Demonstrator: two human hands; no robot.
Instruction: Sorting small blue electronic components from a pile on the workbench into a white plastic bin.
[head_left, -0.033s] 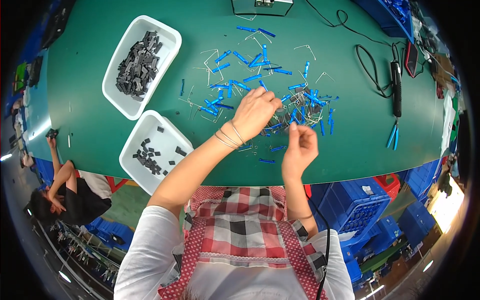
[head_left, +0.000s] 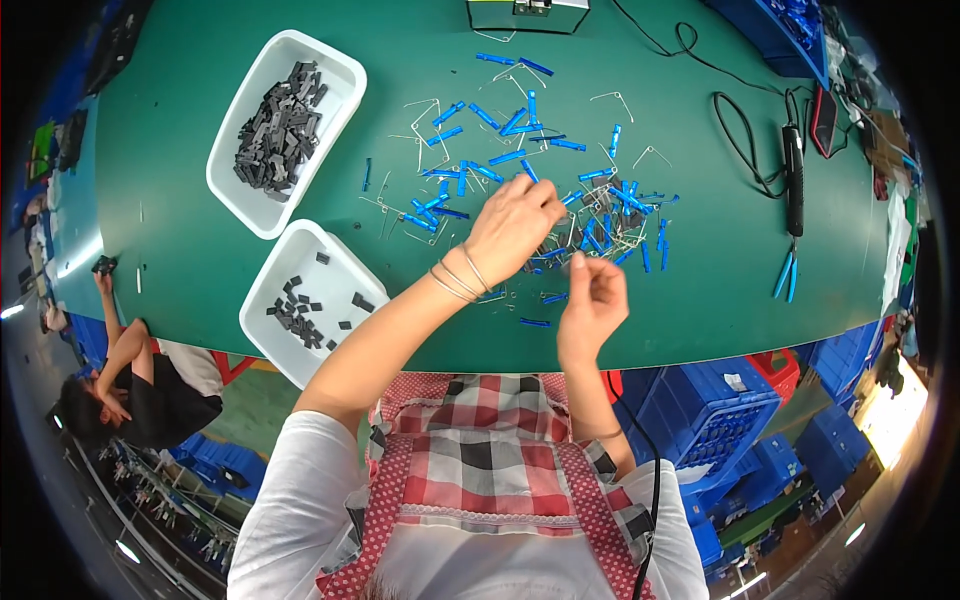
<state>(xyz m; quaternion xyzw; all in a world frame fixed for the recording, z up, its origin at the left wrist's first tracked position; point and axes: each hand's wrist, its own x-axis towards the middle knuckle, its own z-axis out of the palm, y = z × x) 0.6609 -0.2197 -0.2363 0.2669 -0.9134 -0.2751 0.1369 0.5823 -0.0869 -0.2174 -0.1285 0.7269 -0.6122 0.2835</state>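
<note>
My left hand (head_left: 514, 228) rests at the left side of a heap of small parts, its fingers bent and bunched. What they hold, if anything, is hidden under the hand. My right hand (head_left: 592, 308) is just in front of the heap, thumb and forefinger pinched together and the other fingers curled; nothing I can name shows at the tips. The heap mixes blue clip-like pieces (head_left: 630, 200), thin bent wire springs (head_left: 628, 240) and dark grey blocks (head_left: 600, 203). More blue pieces (head_left: 508, 157) and wire springs (head_left: 425, 122) lie scattered beyond my hands.
A white bin (head_left: 352, 85) of dark grey blocks stands at left, with a second white bin (head_left: 262, 285) nearer me. A corded black tool (head_left: 793, 180) and blue-handled pliers (head_left: 787, 275) lie at right. A metal-fronted box (head_left: 530, 16) stands at the far edge. Another person (head_left: 140, 380) sits at left.
My right hand has shifted slightly left, away from the blue piece that was at its fingertips. My left hand has barely moved.
</note>
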